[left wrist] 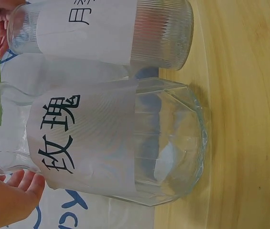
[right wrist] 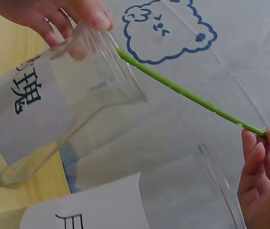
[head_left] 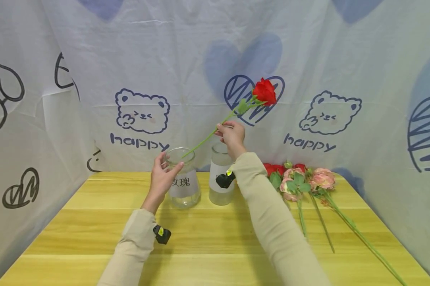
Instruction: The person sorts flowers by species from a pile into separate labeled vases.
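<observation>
A red rose (head_left: 264, 91) on a long green stem leans over the vases, its bloom up and to the right. My right hand (head_left: 232, 136) pinches the stem (right wrist: 187, 96) between thumb and fingers. The stem's cut end dips inside the mouth of a wide glass vase (head_left: 184, 190) with a white paper label in dark characters. At that vase's neck my left hand (head_left: 163, 174) grips from the left, thumb at the near side of the rim and fingers behind. The vase stands upright on the table.
A narrower ribbed glass vase (left wrist: 166, 33) with a paper label stands just right of the wide one. Several pink flowers (head_left: 322, 179) and red roses (head_left: 272, 169) lie at the right of the wooden table (head_left: 93, 238). A printed cloth (head_left: 193, 119) hangs behind.
</observation>
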{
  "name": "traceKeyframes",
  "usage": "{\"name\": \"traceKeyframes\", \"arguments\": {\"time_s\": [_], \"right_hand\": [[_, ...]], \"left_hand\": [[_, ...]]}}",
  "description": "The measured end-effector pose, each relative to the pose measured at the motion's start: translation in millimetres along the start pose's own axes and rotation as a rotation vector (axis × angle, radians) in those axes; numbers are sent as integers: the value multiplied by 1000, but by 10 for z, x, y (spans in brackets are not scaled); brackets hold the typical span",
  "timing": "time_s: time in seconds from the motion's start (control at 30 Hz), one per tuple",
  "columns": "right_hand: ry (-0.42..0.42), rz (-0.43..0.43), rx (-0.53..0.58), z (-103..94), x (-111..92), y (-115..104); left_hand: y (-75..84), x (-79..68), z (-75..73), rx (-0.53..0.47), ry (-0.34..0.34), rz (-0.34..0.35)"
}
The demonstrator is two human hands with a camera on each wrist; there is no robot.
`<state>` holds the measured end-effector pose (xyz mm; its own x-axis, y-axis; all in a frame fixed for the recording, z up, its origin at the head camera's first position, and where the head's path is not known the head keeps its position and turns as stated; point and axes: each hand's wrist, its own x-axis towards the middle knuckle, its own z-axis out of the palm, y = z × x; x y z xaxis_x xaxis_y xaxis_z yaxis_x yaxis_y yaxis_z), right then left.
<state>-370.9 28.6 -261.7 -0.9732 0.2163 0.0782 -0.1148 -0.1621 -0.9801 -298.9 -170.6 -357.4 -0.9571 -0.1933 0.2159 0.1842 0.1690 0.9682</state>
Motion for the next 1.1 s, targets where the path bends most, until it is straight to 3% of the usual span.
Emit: {"name": "traceKeyframes", "arguments": {"time_s": [0.23,0.67,0.9,1.1], "right_hand": [[-24,-66,-107,132,-49,32],[-189,-313,-371,453,-194,126],[-331,-247,-424,651,-311,150],[-319,-191,-393,706,-354,167]], "left_hand": [[7,3,7,-11,9,8],[-15,5,28,-5,16,-3],[-16,-5,37,-21,21,3],[-16,4,22,-16,17,17]]}}
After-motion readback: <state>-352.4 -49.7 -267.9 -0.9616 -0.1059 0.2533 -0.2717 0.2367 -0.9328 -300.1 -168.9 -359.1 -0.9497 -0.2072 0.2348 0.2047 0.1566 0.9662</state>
